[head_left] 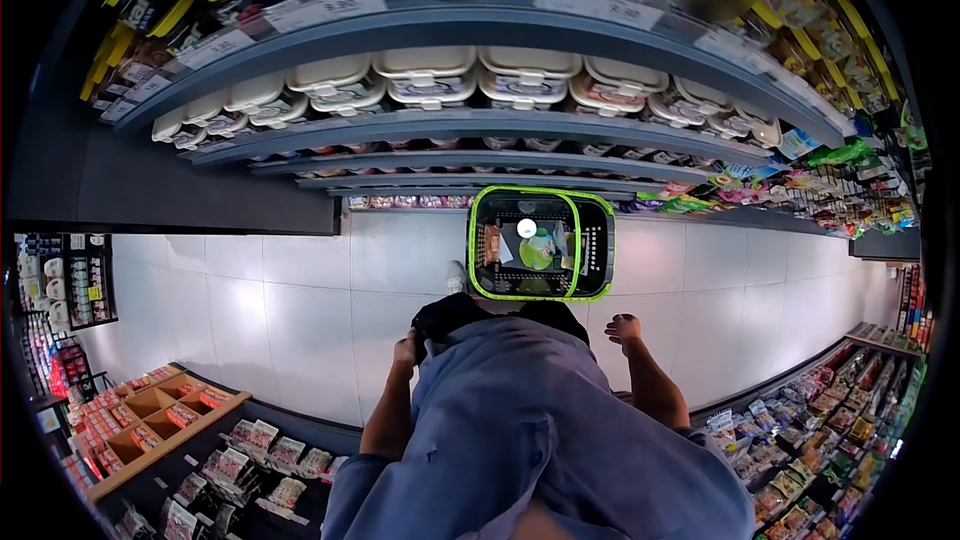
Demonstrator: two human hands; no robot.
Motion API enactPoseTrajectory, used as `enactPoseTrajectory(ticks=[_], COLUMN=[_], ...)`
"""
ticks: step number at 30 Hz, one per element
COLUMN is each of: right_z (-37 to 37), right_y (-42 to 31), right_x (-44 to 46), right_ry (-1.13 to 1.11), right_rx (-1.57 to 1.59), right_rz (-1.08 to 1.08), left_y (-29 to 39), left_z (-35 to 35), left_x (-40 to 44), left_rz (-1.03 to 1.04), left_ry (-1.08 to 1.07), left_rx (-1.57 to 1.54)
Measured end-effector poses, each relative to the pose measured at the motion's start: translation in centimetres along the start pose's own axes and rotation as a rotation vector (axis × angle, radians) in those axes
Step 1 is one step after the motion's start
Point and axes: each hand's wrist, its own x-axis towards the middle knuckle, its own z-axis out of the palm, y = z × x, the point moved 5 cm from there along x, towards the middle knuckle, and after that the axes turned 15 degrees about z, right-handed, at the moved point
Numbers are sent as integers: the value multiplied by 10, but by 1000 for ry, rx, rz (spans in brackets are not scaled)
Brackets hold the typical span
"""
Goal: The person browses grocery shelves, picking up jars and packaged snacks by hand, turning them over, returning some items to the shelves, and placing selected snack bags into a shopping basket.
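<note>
My left hand (405,348) hangs beside my dark shorts (447,316). Its fingers are small and partly lost against the dark cloth, so I cannot make out their pose. On the other side my right hand (623,329) hangs over the floor, fingers loosely bent and apart, with nothing seen in it. Between and ahead of my hands, a black shopping basket with a bright green rim (541,297) stands on the floor, touched by neither hand. Inside it lie a green package (537,251), a brown package (491,244) and a white round item (526,228).
A tall shelf (480,127) in front holds rows of lidded tubs (427,75) and yellow-lidded jars. Hanging bags (770,185) fill its right end. Behind me are a wooden divided display (155,422) at left and a rack of packets (820,420) at right. Pale tiles (300,290) cover the floor.
</note>
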Motion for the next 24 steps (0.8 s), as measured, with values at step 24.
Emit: enactPoseTrajectory(ticks=[24], right_z=[78], right_y=[3], right_x=[99], right_ry=[220], right_rx=[-504], right_rz=[-466], left_y=[117], left_z=[241], left_x=[-84], left_rz=[821], left_ry=[-615], left_rx=[912])
